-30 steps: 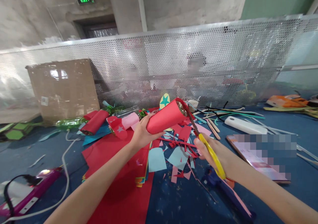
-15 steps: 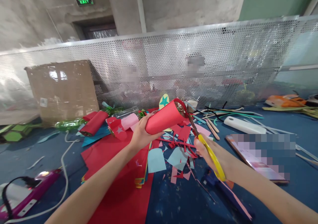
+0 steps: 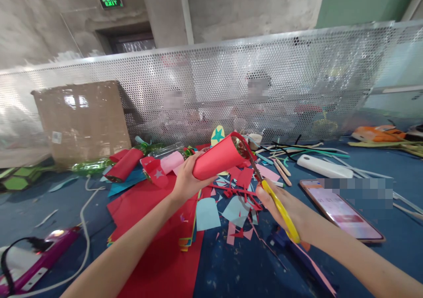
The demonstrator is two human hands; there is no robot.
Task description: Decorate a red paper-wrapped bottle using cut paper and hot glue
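Note:
My left hand (image 3: 189,178) is wrapped round a red paper-covered tube (image 3: 216,158), which tilts up to the right. Something shiny and golden-green, like clear plastic, shows inside its right end. My right hand (image 3: 279,207) grips yellow-handled scissors (image 3: 276,201) by the handles. Their blades lie along the rim of red paper at the tube's right end. Below both hands are pale blue paper pieces (image 3: 207,214) and small red and pink scraps. Large red paper sheets (image 3: 161,267) lie under my left forearm.
A phone (image 3: 340,210) and a white case-like object (image 3: 324,166) lie at the right. A dark blue tool (image 3: 300,254) rests near my right forearm. At the left are another red roll (image 3: 125,165), a purple power strip (image 3: 49,256) and cardboard (image 3: 82,122). A perforated metal screen (image 3: 211,78) stands behind.
The scissors and my right hand have shifted very slightly left against the tube's rim. My left hand keeps the tube in nearly the same place. The phone screen is now lit.

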